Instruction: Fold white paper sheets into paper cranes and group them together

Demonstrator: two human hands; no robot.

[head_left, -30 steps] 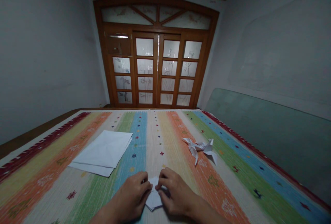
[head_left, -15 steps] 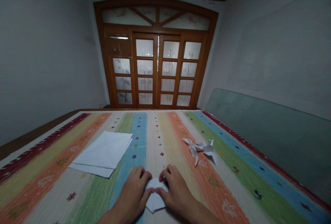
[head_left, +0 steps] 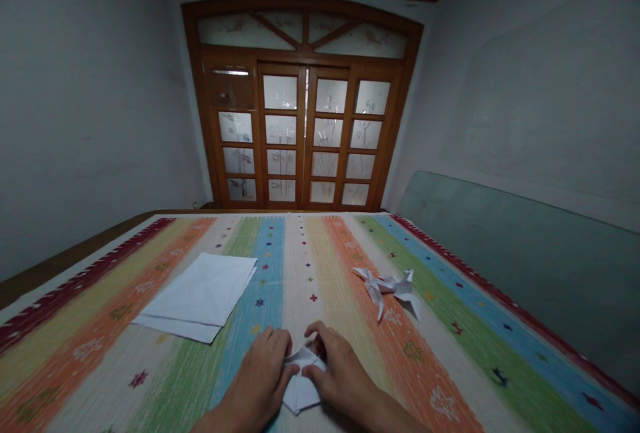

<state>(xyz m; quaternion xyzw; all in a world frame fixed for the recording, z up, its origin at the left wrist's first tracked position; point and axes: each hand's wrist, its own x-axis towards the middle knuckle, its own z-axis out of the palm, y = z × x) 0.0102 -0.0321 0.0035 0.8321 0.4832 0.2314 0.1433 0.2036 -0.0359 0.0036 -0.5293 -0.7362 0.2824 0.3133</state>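
Striped woven mat (head_left: pixel 120 379) beneath wooden frosted-glass doors (head_left: pixel 300 139): folded white paper (head_left: pixel 301 389) sits near the lower frame edge, grasped between left hand (head_left: pixel 255 379) and right hand (head_left: pixel 340 369), fingers hiding its upper folds, so its exact shape is unreadable. Forearms are cut off by the frame. Creased white paper sheets (head_left: pixel 200 293) lie left; overlapping origami birds (head_left: pixel 385 289) lie right, their count unclear.

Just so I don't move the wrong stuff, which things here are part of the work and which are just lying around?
In use:
left hand
right hand
folded white paper, between the hands

Lying about:
stack of white paper
folded paper figures
striped mat
wooden door
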